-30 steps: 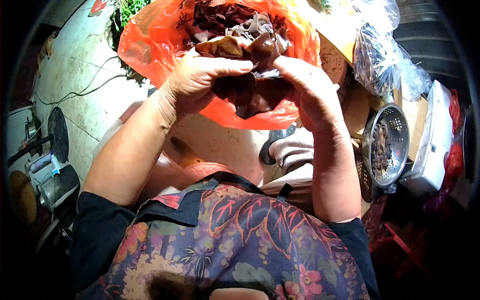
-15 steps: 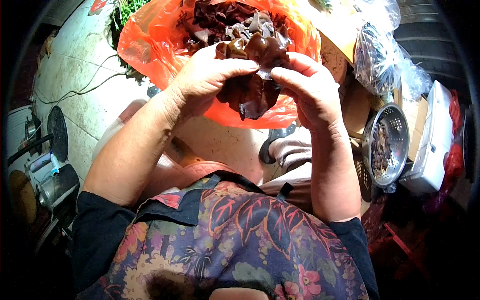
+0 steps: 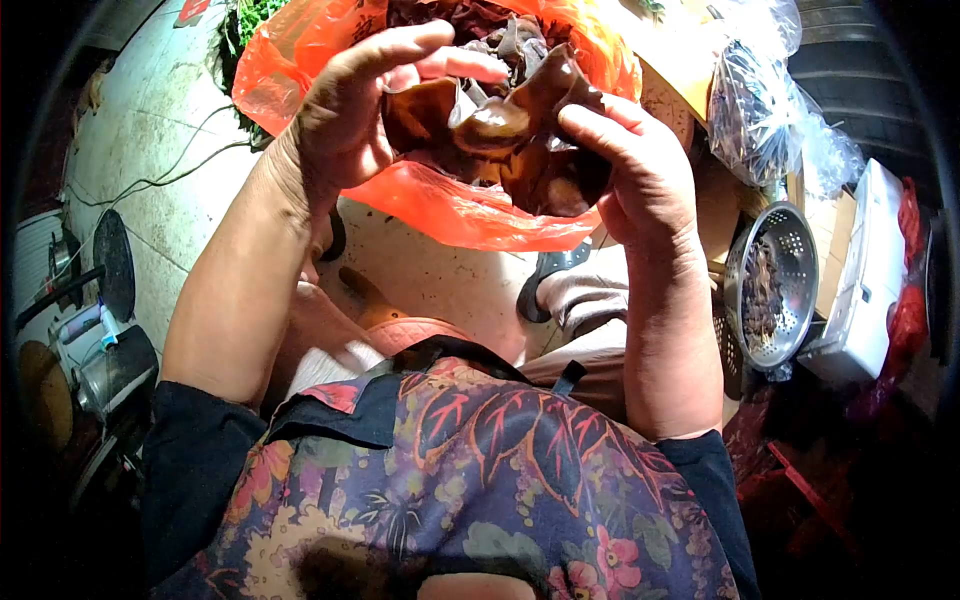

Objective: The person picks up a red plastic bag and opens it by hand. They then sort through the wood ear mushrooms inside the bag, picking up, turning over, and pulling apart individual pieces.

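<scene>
My right hand (image 3: pixel 645 170) pinches a large, glossy dark-brown wood ear mushroom (image 3: pixel 555 130) between thumb and fingers at its right side. The piece has ruffled, folded lobes, and light shines through parts of it. At its left edge, my left hand (image 3: pixel 365 105) has its fingers stretched out and apart, two of them reaching over the top lobes. Below and behind both hands sits an orange-red plastic bag (image 3: pixel 440 212), with more dark wood ear inside, partly hidden by the held piece.
A metal colander (image 3: pixel 808 285) holding small dark scraps stands at the right beside a white foam box (image 3: pixel 860 270). Clear plastic bags (image 3: pixel 755 120) lie above them. Green leaves (image 3: pixel 255 25) show at upper left, and cables (image 3: pixel 150 185) run over the tiled floor (image 3: pixel 150 130).
My left hand has loosened its pinch, moved left and up, and spread its fingers. The wood ear has opened out wider and shifted slightly right, still in my right hand.
</scene>
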